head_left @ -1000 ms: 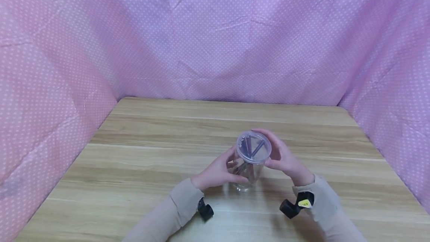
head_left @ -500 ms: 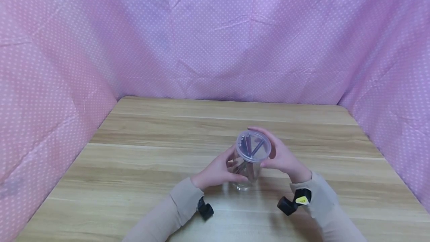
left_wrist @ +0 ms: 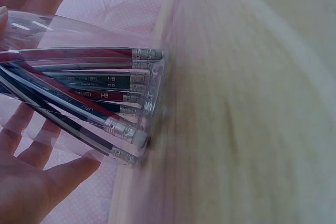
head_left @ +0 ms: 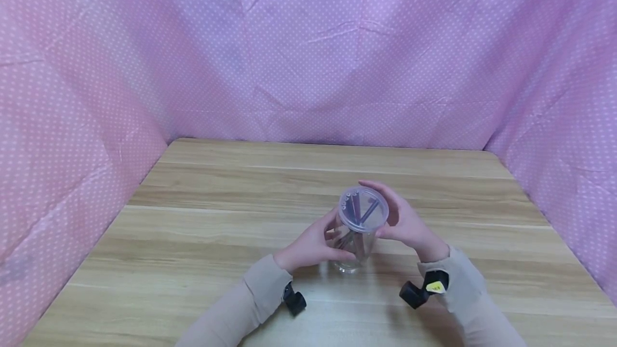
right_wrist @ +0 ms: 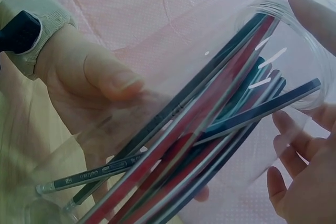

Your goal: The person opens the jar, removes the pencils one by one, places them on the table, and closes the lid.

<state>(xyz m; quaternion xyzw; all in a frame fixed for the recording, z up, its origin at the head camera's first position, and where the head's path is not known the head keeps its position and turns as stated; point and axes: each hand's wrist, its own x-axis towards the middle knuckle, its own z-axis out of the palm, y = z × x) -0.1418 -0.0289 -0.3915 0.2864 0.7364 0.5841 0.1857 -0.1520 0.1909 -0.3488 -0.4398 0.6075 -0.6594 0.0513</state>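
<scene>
A clear plastic jar [head_left: 360, 244] stands on the table, leaning slightly, with a round see-through lid [head_left: 378, 212] on top. Inside it lie several dark and red pencils [left_wrist: 100, 82], marked HB, their eraser ends at the jar's base. My left hand [head_left: 310, 245] grips the jar's body low on its left side, thumb across the front. At the upper right, my right hand [head_left: 409, 225] holds the lid's rim between thumb and fingers. The right wrist view shows the right hand's fingers [right_wrist: 294, 156] curved about the lidded end; some fingertips are hidden behind the jar.
The wooden table [head_left: 217, 186] reaches back to a pink polka-dot cloth [head_left: 308, 58], which also hangs along both sides. Black wrist cameras are strapped at the left cuff [head_left: 294, 300] and the right cuff [head_left: 414, 294].
My right hand has shifted slightly around the lid's rim, inward and then a little back. The left hand and the jar stay nearly still.
</scene>
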